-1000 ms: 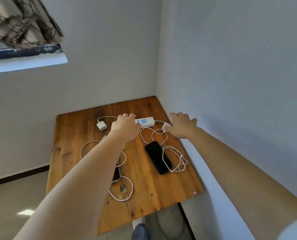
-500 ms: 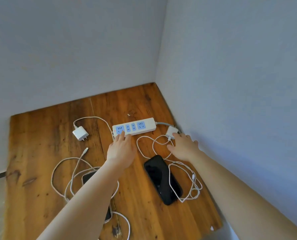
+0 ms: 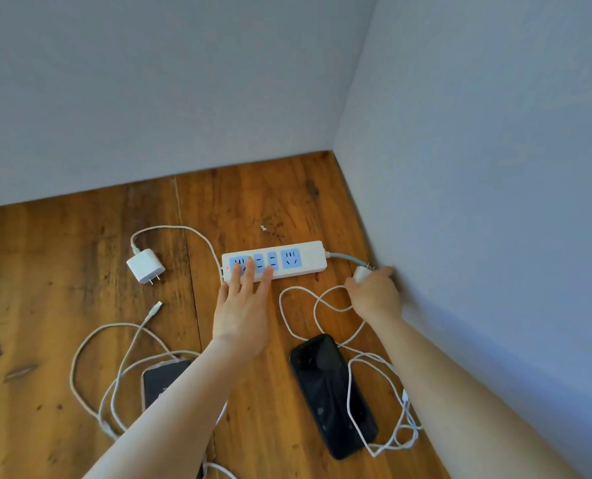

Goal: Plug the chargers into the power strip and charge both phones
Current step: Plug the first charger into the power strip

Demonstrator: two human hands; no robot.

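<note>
1. While the long white power strip [image 3: 273, 260] lies near the table's back corner, the left hand [image 3: 242, 316] has spread flat fingers onto its left end.
2. Right of the strip, the right hand [image 3: 374, 295] has closed round the small white charger plug [image 3: 360, 274]: insertion probably follows.

Warm brown wooden tabletop [image 3: 63, 271]: planked, visible grain and dark knots, low satin sheen. Long white plastic power strip with pale blue socket faces [image 3: 301, 259], smooth and matt, under the left hand's fingertips [image 3: 249, 267]. Small white plastic charger block [image 3: 145, 265] left of those fingertips: smooth, two bare metal prongs. Black slab phone [image 3: 332, 395], glossy glass face with dust specks. Thin white cable [image 3: 298, 305]: looks finely braided, matt.
</note>
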